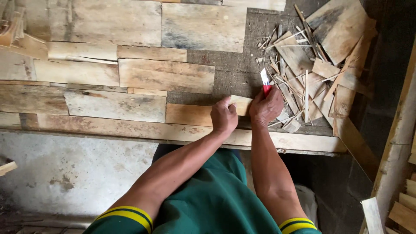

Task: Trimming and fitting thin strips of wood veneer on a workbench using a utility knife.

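The right hand (266, 106) keeps a closed grip on a red-handled utility knife (264, 82), while the left hand (224, 115) presses a small pale veneer strip (241, 104) onto the tabletop (234, 73). The blade sits just beside the left fingers, so a slip along the strip's edge could cut them. Loose wood offcuts (303, 82) nearby could snag the blade.

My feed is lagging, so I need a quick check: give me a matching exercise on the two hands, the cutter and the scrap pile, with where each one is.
Things:
1. left hand
2. right hand
3. red-handled cutter
4. scrap pile

Places:
A. heaped at the board's right end
B. gripped in the right hand, blade pointing away
C. pressing on the small veneer piece
D. closed around the red handle

Pairs: 1-C, 2-D, 3-B, 4-A
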